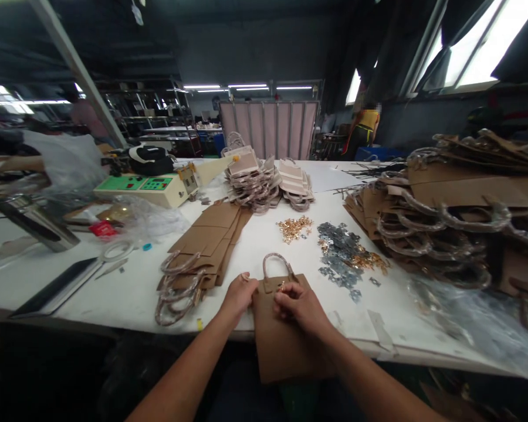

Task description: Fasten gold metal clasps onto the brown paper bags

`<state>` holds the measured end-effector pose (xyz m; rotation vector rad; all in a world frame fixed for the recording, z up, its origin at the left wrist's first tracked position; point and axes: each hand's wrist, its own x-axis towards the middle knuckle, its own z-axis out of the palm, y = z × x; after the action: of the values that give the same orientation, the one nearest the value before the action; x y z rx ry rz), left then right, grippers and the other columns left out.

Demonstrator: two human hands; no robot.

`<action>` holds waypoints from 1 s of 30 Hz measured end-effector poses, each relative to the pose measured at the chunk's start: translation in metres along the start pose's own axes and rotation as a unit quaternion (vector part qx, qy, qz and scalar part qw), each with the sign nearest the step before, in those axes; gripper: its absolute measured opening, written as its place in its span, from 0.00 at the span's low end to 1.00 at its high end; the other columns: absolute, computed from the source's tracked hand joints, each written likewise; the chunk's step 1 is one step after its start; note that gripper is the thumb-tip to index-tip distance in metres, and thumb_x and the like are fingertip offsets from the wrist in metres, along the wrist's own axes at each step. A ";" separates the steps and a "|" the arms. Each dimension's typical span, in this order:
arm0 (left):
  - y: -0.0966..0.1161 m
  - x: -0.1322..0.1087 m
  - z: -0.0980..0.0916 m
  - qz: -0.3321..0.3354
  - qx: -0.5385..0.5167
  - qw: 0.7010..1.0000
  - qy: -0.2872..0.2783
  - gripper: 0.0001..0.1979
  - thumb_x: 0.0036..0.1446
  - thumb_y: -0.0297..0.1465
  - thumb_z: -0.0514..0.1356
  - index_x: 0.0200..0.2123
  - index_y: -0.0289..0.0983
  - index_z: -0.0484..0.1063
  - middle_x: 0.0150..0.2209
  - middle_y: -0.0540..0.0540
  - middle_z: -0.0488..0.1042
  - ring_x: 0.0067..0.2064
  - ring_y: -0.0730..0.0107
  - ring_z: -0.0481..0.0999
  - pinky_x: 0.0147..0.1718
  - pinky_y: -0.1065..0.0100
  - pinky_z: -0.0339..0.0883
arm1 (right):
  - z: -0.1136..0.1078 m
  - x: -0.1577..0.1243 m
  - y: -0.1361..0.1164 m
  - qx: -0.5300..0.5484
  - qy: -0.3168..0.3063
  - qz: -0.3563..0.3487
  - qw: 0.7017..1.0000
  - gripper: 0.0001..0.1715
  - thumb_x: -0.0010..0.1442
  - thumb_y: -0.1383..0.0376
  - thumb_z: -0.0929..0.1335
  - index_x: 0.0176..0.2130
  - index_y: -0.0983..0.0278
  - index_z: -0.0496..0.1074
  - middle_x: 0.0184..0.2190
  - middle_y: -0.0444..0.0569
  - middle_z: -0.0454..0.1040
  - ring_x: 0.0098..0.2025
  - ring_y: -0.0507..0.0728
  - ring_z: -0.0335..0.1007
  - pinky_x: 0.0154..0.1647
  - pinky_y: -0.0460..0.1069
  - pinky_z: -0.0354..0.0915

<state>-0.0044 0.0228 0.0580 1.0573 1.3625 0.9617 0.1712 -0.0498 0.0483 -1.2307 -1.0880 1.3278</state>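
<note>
A flat brown paper bag (278,346) with a looped rope handle (276,261) lies over the near edge of the white table (132,293). My left hand (238,294) grips the bag's upper left corner, fingers curled over it. My right hand (300,303) is closed in a pinch near the bag's top middle, at a small gold piece (281,286) by the handle base. Just beyond lie a pile of small gold metal pieces (294,227) and a pile of silver pieces (344,254).
A fanned stack of brown bags (206,240) lies at left, a large heap of bags (457,205) at right, pale bags (264,179) farther back. A green-panelled machine (147,189), a metal cylinder (35,221) and clear plastic wrap (475,322) share the table. A person (364,130) stands far back.
</note>
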 end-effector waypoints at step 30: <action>-0.025 -0.013 -0.037 -0.007 -0.170 0.983 -0.073 0.18 0.43 0.31 0.71 0.41 0.34 0.80 0.36 0.43 0.82 0.34 0.63 0.80 0.27 0.67 0.75 | 0.047 0.005 0.004 -0.245 0.104 -0.144 0.953 0.10 0.64 0.57 0.70 0.36 0.59 0.80 0.36 0.48 0.81 0.41 0.61 0.76 0.46 0.54 0.69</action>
<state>-0.0427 0.0049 0.0397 0.8376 1.0395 1.0419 0.1244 -0.0449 0.0478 -1.4613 -1.4300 0.7058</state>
